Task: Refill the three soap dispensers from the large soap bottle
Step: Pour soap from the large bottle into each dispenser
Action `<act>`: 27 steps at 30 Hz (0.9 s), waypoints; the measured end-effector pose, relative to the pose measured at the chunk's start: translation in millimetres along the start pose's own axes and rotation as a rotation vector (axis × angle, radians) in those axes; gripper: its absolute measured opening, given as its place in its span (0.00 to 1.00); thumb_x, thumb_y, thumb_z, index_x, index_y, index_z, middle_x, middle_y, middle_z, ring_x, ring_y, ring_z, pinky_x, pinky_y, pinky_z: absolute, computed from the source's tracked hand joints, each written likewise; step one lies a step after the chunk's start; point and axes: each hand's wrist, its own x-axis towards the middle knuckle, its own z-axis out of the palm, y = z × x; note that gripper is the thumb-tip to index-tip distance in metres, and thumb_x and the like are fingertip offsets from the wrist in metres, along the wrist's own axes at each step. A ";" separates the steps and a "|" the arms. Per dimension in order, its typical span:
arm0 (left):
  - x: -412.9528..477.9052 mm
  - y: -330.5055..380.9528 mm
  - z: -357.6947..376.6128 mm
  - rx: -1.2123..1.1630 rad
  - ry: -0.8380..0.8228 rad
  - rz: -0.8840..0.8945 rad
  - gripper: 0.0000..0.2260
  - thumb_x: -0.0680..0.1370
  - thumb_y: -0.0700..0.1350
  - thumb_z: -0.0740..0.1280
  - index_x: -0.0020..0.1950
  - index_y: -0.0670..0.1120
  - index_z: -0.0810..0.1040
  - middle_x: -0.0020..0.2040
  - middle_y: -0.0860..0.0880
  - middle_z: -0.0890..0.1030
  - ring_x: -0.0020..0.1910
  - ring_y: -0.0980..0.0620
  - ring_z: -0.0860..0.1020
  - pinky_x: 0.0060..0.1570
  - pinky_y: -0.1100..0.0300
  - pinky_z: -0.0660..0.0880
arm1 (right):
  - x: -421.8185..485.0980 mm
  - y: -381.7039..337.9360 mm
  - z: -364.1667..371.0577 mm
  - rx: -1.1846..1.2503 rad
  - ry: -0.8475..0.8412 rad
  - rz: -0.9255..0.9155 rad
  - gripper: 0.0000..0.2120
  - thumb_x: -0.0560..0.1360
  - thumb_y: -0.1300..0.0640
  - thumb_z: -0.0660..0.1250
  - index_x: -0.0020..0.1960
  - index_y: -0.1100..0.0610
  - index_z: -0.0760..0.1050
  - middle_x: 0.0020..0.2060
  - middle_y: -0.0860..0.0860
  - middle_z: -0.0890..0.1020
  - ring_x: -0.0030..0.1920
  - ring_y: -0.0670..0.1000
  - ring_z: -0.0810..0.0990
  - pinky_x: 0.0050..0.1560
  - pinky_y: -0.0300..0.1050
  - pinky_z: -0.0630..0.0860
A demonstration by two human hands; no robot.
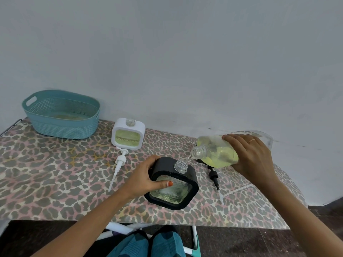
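My right hand [250, 154] grips the large clear soap bottle [217, 151], tipped on its side with pale yellow-green soap inside. A thin stream runs from its mouth into the open neck of the black square dispenser [174, 184]. My left hand [144, 177] holds that dispenser by its left side, tilted toward the bottle, thumb on its front window. A white square dispenser [128, 134] stands uncapped further back, with yellowish soap showing in its window. I see only these two dispensers.
A white pump head [118, 164] lies left of the black dispenser and a black pump head [214, 178] lies to its right, beside a thin clear tube [237, 190]. A teal basket [61, 114] sits at the back left of the leopard-print table [55, 182].
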 end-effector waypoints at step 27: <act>0.5 -2.0 6.3 -0.044 -0.008 0.011 0.29 0.55 0.60 0.78 0.51 0.50 0.73 0.45 0.56 0.82 0.45 0.57 0.80 0.44 0.67 0.76 | -4.3 1.3 2.8 0.007 0.002 -0.008 0.34 0.52 0.64 0.82 0.53 0.57 0.70 0.42 0.53 0.85 0.40 0.55 0.83 0.38 0.44 0.77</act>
